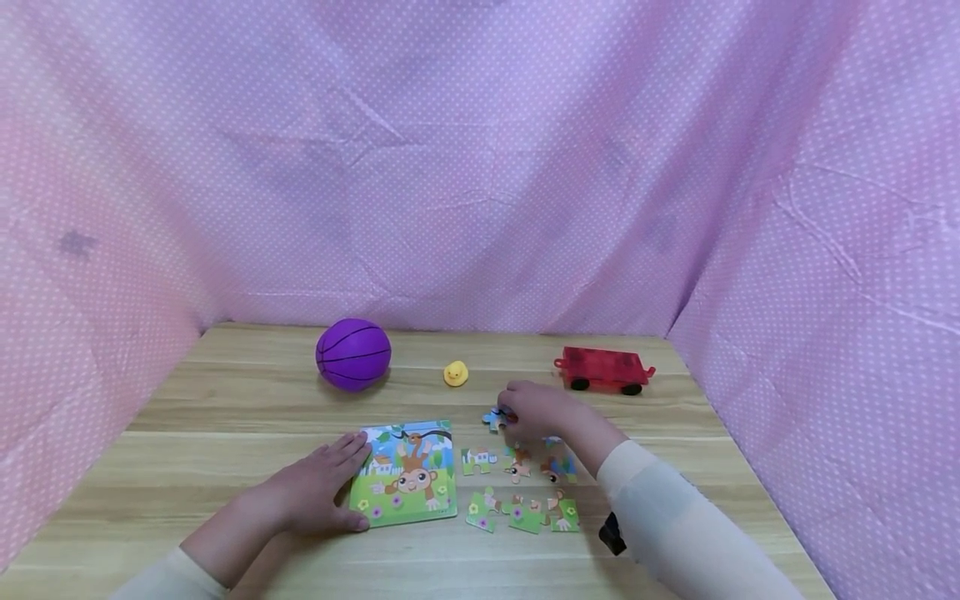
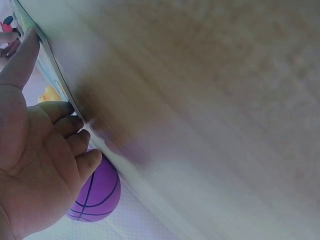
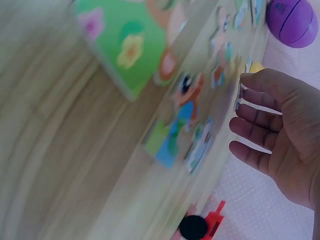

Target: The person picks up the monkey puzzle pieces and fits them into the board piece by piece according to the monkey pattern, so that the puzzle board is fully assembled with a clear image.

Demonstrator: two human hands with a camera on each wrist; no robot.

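A monkey picture puzzle board (image 1: 405, 475) lies flat on the table. My left hand (image 1: 315, 483) rests at its left side, fingers on the upper left edge and thumb by the lower left corner. In the left wrist view the palm of the left hand (image 2: 45, 165) shows, fingertips against the board's edge. Right of the board, my right hand (image 1: 542, 410) pinches a puzzle piece (image 3: 239, 97) between thumb and fingers. A blue puzzle piece (image 1: 492, 419) shows at its fingertips in the head view. Nearer me lie several loose pieces (image 1: 525, 515) in rough rows.
Along the back of the wooden table (image 1: 262, 367) stand a purple ball (image 1: 353, 354), a yellow rubber duck (image 1: 455, 373) and a red toy wagon (image 1: 606, 370). A black object (image 1: 612, 534) shows by the right sleeve. Pink dotted cloth (image 1: 450, 167) hangs around the table.
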